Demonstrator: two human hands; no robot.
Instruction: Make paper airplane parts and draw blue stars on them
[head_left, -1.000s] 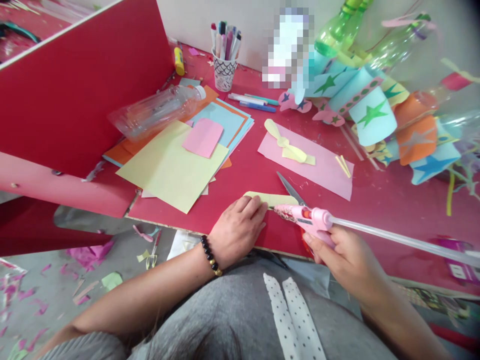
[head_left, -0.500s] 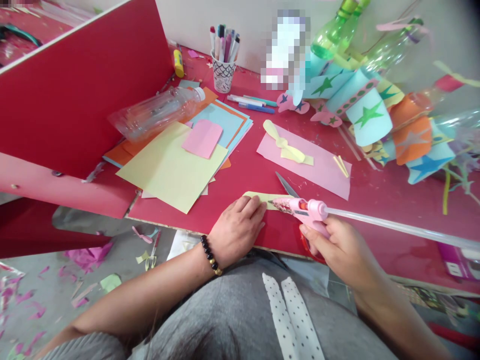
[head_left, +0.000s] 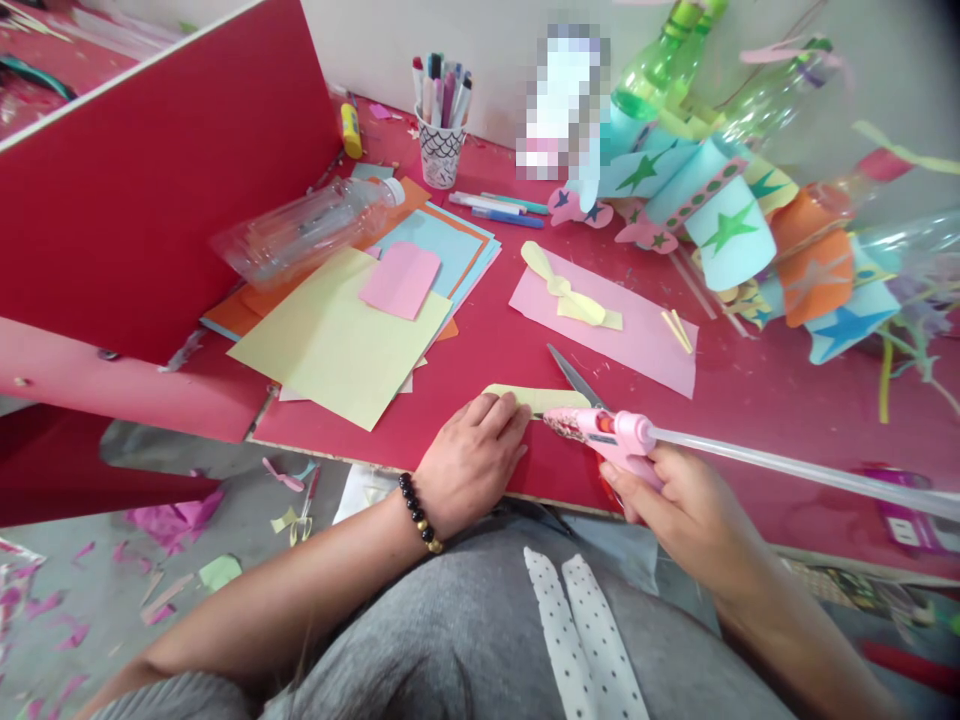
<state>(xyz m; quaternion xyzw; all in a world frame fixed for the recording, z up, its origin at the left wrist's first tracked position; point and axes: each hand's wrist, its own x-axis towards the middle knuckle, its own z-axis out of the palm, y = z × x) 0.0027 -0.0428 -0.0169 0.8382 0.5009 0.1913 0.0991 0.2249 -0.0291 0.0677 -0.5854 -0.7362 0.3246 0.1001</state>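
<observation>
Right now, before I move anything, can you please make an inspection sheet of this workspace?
Surface: red table, with small paper bits on it.
Job's things: pink glue gun with a long clear glue stick, its nozzle beside a pale yellow paper strip; scissors lie just beyond it.
Clutter: coloured paper stack, plastic bottle, pen cup.
Grips: left hand pressing the strip; right hand closed on the glue gun.
Cables: nothing seen.
Surroundings: red partition; paper scraps on the floor.

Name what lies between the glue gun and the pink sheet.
In the head view, scissor blades lie on the red tabletop between the glue gun and the pink sheet.
</observation>
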